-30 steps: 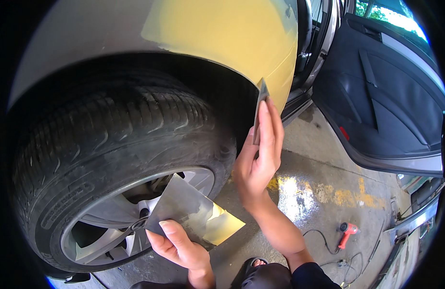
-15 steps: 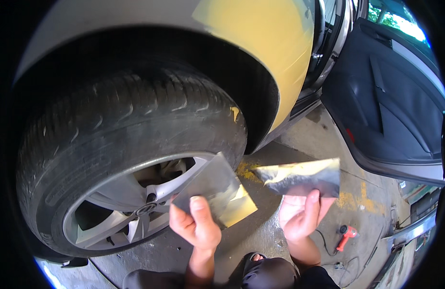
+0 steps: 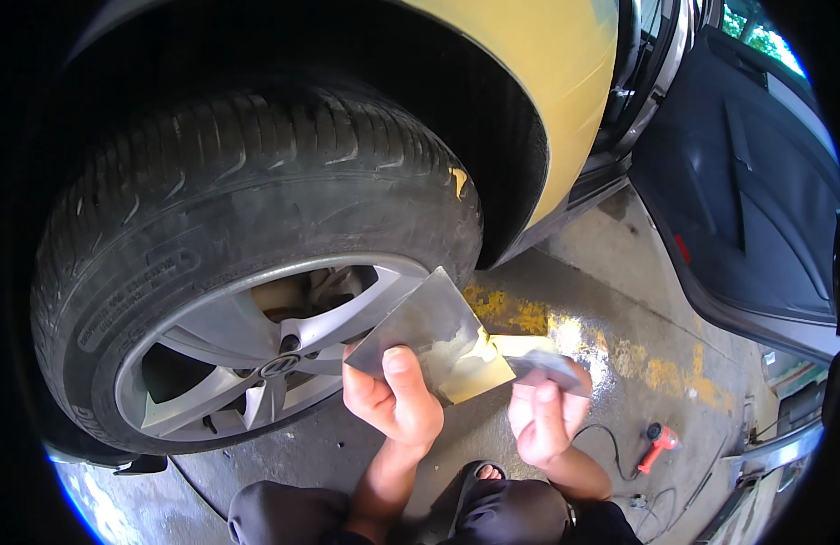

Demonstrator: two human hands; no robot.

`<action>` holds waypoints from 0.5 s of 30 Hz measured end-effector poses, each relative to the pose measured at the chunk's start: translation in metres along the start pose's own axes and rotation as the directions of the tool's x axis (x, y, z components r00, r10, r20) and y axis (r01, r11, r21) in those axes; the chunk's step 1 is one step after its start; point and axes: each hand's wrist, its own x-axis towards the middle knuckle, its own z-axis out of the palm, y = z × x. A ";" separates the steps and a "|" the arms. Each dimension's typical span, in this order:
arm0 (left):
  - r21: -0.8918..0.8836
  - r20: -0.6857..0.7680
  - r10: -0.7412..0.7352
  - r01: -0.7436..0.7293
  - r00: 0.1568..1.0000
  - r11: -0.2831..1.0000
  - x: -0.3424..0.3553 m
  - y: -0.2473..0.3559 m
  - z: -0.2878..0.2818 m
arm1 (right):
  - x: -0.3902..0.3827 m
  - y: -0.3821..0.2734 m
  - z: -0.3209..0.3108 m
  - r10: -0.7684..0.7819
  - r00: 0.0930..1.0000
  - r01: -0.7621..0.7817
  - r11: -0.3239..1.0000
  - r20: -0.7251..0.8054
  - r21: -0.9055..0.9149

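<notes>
My left hand [image 3: 392, 400] grips a square metal spreader [image 3: 411, 327], thumb on its face, with pale yellow paste on its right part. Just right of it, my right hand [image 3: 542, 418] holds a second metal spreader [image 3: 556, 376], also carrying yellow paste, against or very close to the first one's right corner. Both hands are in front of a car's alloy wheel [image 3: 279, 363]. Above, the fender [image 3: 579, 109] has a broad coat of yellow paste along the wheel arch, and a small yellow blob [image 3: 458, 179] sits on the black tyre [image 3: 229, 200].
An open car door [image 3: 729, 182] hangs at the right. On the concrete floor [image 3: 629, 272], with worn yellow paint, lie a red power tool [image 3: 658, 445] and cables. My knees [image 3: 515, 509] and a sandalled foot are at the bottom. Metal parts stand at the far right.
My right hand has come down from the fender edge and over to the left-hand spreader. My left hand has moved up and right. The whole view has shifted.
</notes>
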 end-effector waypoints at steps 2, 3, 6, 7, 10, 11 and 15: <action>-0.019 -0.005 -0.009 0.009 1.000 1.000 0.002 0.005 0.001 | -0.003 0.006 -0.003 0.033 0.996 -0.020 0.989 0.080 -0.148; -0.030 -0.007 -0.015 0.015 1.000 0.999 0.002 0.006 0.002 | -0.014 0.011 -0.005 0.049 0.998 -0.041 0.982 0.038 -0.183; 0.013 0.040 -0.033 0.033 0.999 0.999 0.000 0.000 -0.005 | -0.015 0.007 -0.016 0.179 0.977 -0.132 0.934 0.115 -0.332; 0.022 0.054 -0.040 0.038 0.998 0.999 0.000 0.000 -0.005 | -0.011 0.007 -0.025 0.168 0.972 -0.088 0.910 0.167 -0.405; -0.022 0.067 -0.109 0.111 0.992 0.994 0.004 0.005 0.004 | -0.006 0.010 -0.039 0.142 0.989 -0.126 0.946 0.032 -0.297; -0.022 0.086 -0.145 0.148 0.986 0.989 0.003 0.005 0.005 | -0.003 0.010 -0.042 0.147 0.987 -0.154 0.981 -0.066 -0.121; 0.022 0.301 -0.252 0.257 0.920 0.966 -0.008 -0.002 0.004 | 0.027 -0.001 -0.049 0.136 0.969 -0.009 0.852 -0.205 0.524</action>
